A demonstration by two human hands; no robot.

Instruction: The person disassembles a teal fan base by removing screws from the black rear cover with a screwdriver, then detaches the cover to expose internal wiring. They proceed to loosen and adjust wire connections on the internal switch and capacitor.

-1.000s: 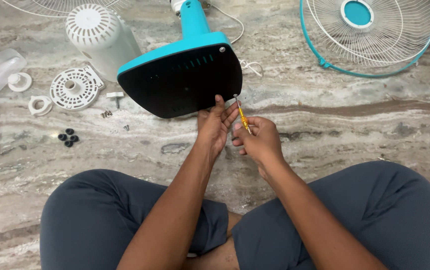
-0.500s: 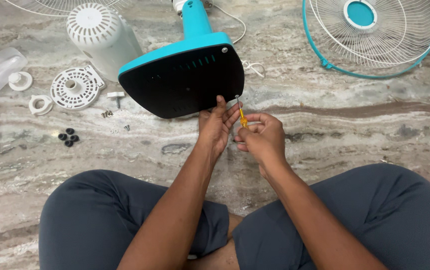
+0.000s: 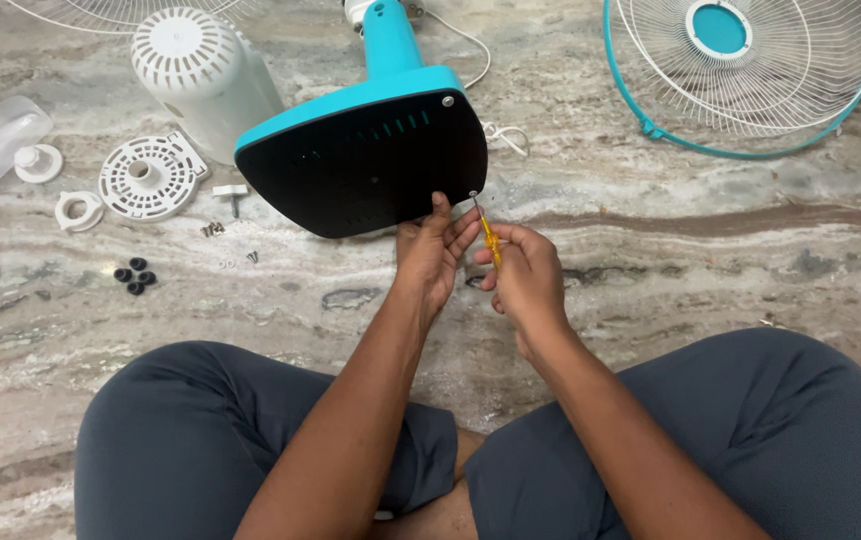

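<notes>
Right hand (image 3: 522,270) gripping yellow screwdriver (image 3: 488,238) at black fan base (image 3: 365,170), left hand (image 3: 432,252) steadying its edge.

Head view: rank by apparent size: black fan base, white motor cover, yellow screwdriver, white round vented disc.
1. Black fan base
2. White motor cover
3. White round vented disc
4. Yellow screwdriver, partly hidden in the right hand, so its full length is unsure.
</notes>
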